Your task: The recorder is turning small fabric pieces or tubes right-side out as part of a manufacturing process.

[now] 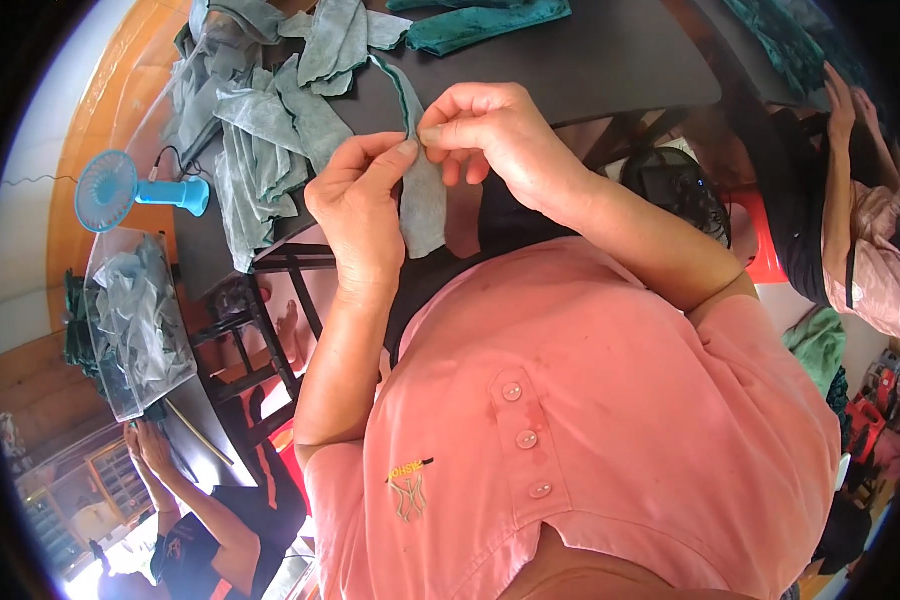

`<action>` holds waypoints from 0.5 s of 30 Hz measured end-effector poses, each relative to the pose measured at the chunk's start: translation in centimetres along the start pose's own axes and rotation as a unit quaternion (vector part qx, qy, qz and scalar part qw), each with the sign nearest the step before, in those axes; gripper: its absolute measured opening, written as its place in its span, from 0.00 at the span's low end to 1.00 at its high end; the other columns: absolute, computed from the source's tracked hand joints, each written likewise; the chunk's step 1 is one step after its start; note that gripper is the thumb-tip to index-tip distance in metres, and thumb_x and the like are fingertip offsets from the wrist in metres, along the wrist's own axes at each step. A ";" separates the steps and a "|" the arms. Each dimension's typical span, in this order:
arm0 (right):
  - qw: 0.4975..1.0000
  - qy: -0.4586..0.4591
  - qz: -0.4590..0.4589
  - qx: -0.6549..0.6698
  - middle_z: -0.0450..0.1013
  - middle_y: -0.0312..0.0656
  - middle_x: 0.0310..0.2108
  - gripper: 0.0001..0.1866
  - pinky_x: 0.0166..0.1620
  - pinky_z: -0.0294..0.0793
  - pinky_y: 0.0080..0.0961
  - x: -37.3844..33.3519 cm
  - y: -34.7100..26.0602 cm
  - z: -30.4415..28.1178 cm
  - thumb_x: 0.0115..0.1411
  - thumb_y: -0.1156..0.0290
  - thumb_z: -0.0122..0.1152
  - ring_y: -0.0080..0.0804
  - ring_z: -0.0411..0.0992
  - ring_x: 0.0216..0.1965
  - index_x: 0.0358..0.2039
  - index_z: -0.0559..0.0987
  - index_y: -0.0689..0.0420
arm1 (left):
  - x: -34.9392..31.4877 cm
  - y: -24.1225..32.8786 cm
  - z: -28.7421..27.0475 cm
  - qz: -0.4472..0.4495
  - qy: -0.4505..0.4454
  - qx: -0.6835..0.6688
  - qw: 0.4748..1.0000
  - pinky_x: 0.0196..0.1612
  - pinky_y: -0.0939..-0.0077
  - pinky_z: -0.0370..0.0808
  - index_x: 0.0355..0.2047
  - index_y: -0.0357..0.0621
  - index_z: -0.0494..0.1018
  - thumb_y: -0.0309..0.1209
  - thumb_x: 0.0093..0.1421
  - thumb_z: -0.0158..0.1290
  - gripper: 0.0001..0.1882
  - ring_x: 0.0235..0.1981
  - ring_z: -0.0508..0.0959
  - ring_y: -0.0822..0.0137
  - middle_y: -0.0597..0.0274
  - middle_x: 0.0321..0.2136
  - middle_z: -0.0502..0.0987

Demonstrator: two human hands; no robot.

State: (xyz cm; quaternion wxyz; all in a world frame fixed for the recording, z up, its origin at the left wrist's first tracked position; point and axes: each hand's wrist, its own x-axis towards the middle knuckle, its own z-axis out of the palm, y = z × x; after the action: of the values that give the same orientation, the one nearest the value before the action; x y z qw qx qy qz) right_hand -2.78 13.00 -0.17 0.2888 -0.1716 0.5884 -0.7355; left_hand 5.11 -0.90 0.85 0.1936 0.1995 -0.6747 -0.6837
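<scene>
Between my two hands hangs a pale grey-green fabric strip (425, 212) with a dark green edge, its upper end resting over the dark table. My left hand (362, 195) pinches the strip's edge between thumb and fingers. Close against it, my right hand (492, 135) is closed too, thumb and forefinger together on the same edge. The lower end of the cloth drapes down in front of my lap. A pile of similar grey-green fabric pieces (265, 150) lies left of my left hand, some hanging over the table edge.
Dark green velvety cloth (490, 25) lies at the table's (610, 60) far side. A blue fan (110, 190) stands at the left. Below it is a clear bin (140, 330) of fabric. Co-workers' hands show at lower left (150, 460) and far right (845, 105).
</scene>
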 end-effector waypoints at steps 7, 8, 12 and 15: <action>1.000 0.000 0.023 -0.007 0.75 0.37 0.25 0.08 0.24 0.65 0.17 0.2 0.0 0.1 0.59 0.68 0.58 0.22 0.72 0.22 0.32 0.78 0.61 | -0.3 0.3 -0.1 0.093 -0.028 0.103 0.990 0.27 0.85 0.65 0.30 0.32 0.78 0.24 0.57 0.56 0.05 0.21 0.68 0.80 0.68 0.20 0.74; 1.000 0.000 0.014 -0.006 0.75 0.37 0.25 0.08 0.24 0.64 0.17 0.2 0.3 0.1 0.59 0.69 0.58 0.22 0.72 0.22 0.32 0.78 0.61 | -0.2 0.7 0.0 0.035 -0.025 0.071 0.997 0.26 0.85 0.66 0.30 0.32 0.78 0.23 0.57 0.56 0.05 0.21 0.68 0.80 0.68 0.19 0.74; 1.000 0.001 0.001 -0.025 0.75 0.37 0.25 0.07 0.23 0.64 0.17 -0.2 0.2 0.5 0.58 0.70 0.57 0.22 0.72 0.22 0.32 0.78 0.61 | 0.0 1.1 0.0 0.011 -0.033 0.096 0.995 0.22 0.84 0.66 0.30 0.32 0.77 0.24 0.57 0.55 0.05 0.19 0.69 0.80 0.68 0.19 0.74; 0.999 0.002 -0.004 -0.041 0.75 0.38 0.25 0.07 0.23 0.64 0.17 -0.1 0.3 0.4 0.58 0.71 0.56 0.22 0.72 0.21 0.31 0.77 0.61 | 0.1 0.7 -0.1 0.040 -0.052 0.141 0.988 0.20 0.84 0.65 0.29 0.33 0.76 0.25 0.57 0.54 0.06 0.18 0.69 0.80 0.68 0.18 0.74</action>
State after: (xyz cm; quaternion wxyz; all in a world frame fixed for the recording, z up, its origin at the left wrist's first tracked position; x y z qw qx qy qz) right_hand -2.44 12.70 -0.30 0.2776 -0.1839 0.6177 -0.7124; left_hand 5.05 -1.07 1.51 0.1555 0.1623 -0.7806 -0.5832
